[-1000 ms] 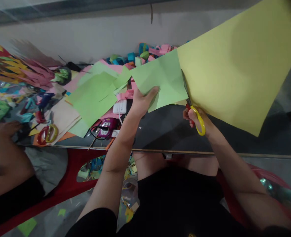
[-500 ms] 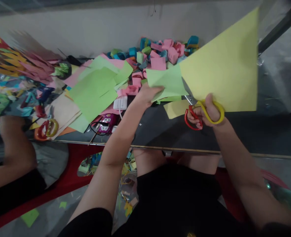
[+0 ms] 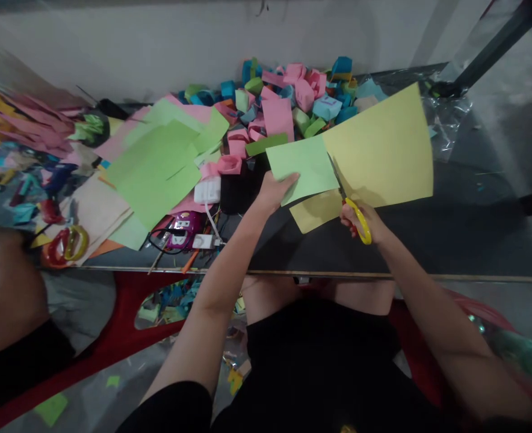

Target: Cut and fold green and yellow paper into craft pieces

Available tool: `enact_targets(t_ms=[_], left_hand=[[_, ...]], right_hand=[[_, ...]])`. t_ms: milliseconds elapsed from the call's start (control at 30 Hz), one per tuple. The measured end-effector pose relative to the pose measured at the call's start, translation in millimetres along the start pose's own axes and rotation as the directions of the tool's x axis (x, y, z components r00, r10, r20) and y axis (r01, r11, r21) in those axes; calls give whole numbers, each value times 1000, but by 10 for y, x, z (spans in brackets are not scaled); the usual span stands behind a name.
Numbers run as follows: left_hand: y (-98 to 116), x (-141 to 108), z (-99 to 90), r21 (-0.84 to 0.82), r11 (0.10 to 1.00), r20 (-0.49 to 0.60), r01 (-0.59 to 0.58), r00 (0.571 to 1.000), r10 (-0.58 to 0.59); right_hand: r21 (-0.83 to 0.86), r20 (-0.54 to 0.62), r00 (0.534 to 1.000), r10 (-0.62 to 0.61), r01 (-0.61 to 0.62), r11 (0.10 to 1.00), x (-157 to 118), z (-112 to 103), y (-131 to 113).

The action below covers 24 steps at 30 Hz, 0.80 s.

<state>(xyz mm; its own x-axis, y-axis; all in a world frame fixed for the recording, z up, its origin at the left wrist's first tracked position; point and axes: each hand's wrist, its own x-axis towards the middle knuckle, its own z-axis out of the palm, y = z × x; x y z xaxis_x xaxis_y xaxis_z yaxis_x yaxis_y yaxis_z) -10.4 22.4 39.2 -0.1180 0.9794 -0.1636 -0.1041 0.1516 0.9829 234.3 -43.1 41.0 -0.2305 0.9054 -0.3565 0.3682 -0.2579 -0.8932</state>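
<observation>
Pinched between the thumb and fingers of my left hand [image 3: 275, 191] is a light green sheet of paper [image 3: 304, 165], held up above the table. A larger yellow sheet of paper [image 3: 383, 153] lies against its right side. My right hand [image 3: 363, 219] is closed round a pair of scissors [image 3: 358, 219] with yellow and red handles. Their blades stand at the border of the green and yellow sheets and are partly hidden by the paper. Under the green sheet lies a yellow paper strip [image 3: 318, 210] on the dark table [image 3: 473, 234].
Pink, blue and green folded paper pieces [image 3: 293, 90] are heaped along the wall. Green sheets [image 3: 157, 162] lie at left, near a purple power strip [image 3: 185, 228] and a white charger [image 3: 207, 189]. Another pair of scissors [image 3: 70, 243] rests near a co-worker's arm [image 3: 13, 282].
The scissor handles have come closer together and turned more upright. The yellow sheet has dropped lower and tilted. My left hand still grips the green sheet, and the whole view has shifted slightly.
</observation>
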Motion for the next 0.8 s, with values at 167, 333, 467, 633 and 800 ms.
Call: enact_targets(t_ms=[167, 333, 467, 633, 800], left_hand=[[94, -58, -18, 28, 996, 15, -83, 996, 82], [280, -128, -1, 68, 990, 12, -122, 993, 121], [279, -146, -17, 63, 984, 12, -168, 986, 168], [161, -81, -55, 37, 968, 9, -247, 969, 247], [137, -61, -46, 11, 959, 16, -282, 959, 282]], right_hand=[[36, 29, 999, -15, 14, 999, -101, -17, -128], [19, 13, 998, -60, 60, 998, -99, -53, -244], [-13, -5, 995, -100, 100, 995, -99, -18, -246], [21, -22, 993, -113, 113, 993, -121, -17, -246], [75, -35, 990, -140, 142, 987, -131, -41, -208]])
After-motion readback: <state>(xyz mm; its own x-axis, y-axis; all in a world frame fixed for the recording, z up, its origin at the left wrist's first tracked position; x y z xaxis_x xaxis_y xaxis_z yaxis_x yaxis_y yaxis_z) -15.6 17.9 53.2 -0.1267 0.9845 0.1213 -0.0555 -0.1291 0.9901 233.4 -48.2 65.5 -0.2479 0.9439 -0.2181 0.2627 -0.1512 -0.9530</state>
